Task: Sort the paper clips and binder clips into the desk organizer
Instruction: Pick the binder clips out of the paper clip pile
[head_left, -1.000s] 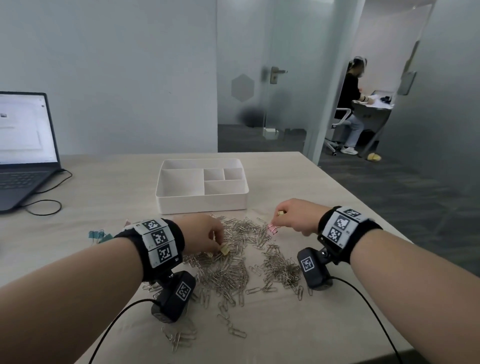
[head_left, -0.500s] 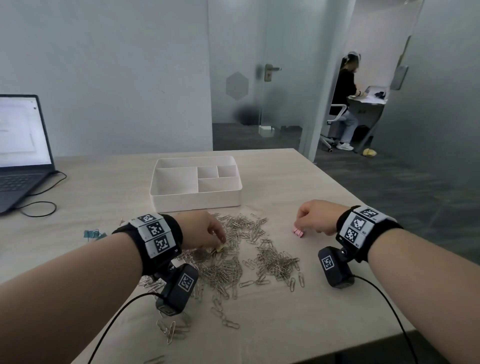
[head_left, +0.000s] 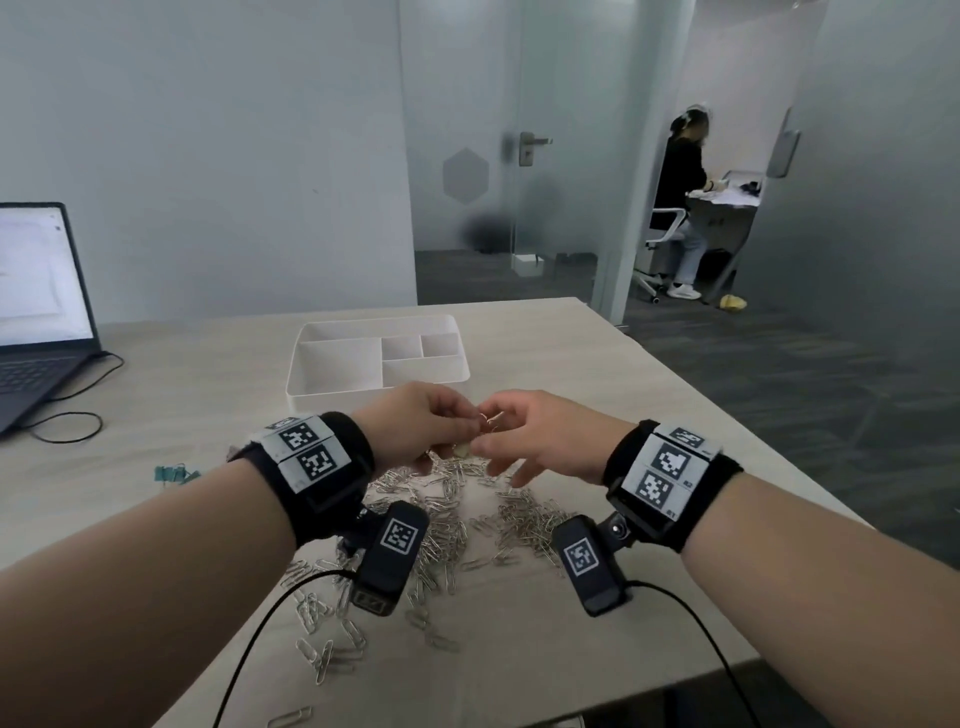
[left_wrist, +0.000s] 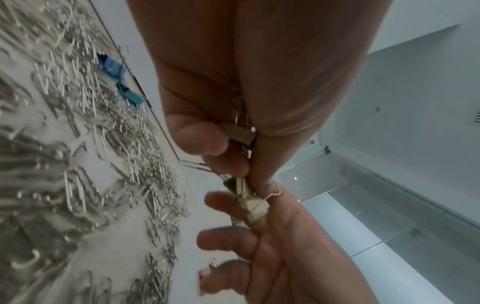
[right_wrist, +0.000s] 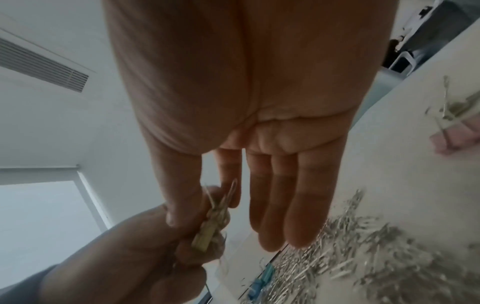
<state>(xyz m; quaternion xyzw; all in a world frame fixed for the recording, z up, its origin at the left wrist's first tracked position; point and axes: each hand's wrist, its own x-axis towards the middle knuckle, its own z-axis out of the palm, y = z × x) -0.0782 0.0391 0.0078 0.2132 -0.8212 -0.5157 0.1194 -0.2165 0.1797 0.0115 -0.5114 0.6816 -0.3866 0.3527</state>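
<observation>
My hands meet just above the silver paper clip pile (head_left: 447, 519), in front of the white desk organizer (head_left: 322, 402). My left hand (head_left: 465, 431) curls round a yellow binder clip (left_wrist: 239, 135) in the palm and also grips a second yellow binder clip (right_wrist: 205, 232). My right hand (head_left: 493, 434) pinches that second yellow clip (left_wrist: 255, 207) between thumb and forefinger, its other fingers (right_wrist: 298, 205) straight. The organizer's compartments look empty.
Teal binder clips (head_left: 174, 474) lie at the left, and a pink binder clip (right_wrist: 454, 137) lies on the table to the right. A laptop (head_left: 36, 312) and its cable (head_left: 67, 426) sit at the far left. The table edge runs close on the right.
Both hands have lifted off the table and come together over the pile. The left brought up yellow binder clips; the right left the pink clip lying on the table.
</observation>
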